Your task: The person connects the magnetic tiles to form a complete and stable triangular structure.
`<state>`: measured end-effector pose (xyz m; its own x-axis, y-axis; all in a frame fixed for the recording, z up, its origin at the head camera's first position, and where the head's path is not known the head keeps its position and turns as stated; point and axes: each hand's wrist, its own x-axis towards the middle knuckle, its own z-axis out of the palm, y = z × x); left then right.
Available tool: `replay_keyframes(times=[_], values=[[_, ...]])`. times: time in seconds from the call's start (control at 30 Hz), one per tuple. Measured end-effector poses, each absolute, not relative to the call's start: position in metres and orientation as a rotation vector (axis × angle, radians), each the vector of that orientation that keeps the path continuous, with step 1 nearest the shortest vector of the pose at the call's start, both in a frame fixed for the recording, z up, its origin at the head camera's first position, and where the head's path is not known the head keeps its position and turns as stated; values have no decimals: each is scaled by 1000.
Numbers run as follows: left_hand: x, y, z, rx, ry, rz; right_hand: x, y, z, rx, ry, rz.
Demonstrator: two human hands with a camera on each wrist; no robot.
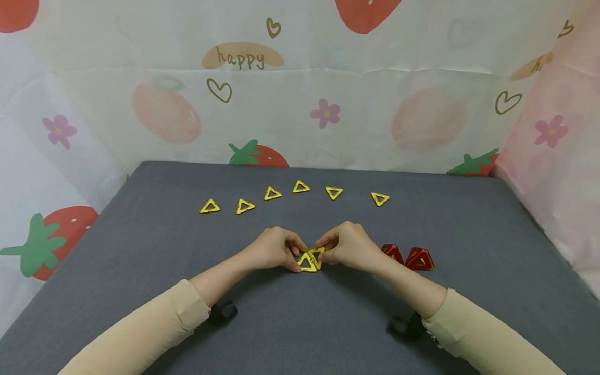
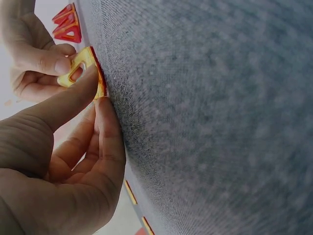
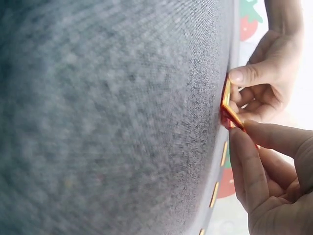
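Two yellow triangular frame tiles meet edge to edge at the middle of the table. My left hand (image 1: 274, 249) pinches the left tile (image 1: 307, 270) by its outer corner, thumb on top. The right tile (image 1: 318, 251) is held between the thumb and fingers of my right hand (image 1: 350, 246). In the right wrist view the two tiles stand at an angle to each other, the right one tilted, with red showing on their undersides. Just right of my right hand are two red pyramid-like pieces (image 1: 420, 259), one partly hidden by the forearm.
Several more yellow triangle tiles (image 1: 245, 206) lie spread in a loose arc toward the far side of the grey table (image 1: 140, 271). Behind it hangs a printed cloth (image 1: 290, 120) with strawberries, flowers and hearts.
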<state>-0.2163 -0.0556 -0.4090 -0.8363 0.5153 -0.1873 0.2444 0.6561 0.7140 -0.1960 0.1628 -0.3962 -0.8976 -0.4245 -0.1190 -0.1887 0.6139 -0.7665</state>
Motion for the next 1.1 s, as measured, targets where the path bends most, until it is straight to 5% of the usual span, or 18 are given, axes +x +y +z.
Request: replay_keyframes(times=[1.1], values=[[-218,-58,-410,615,2434,1069,-203,160,-412,-607,2446,-1222]])
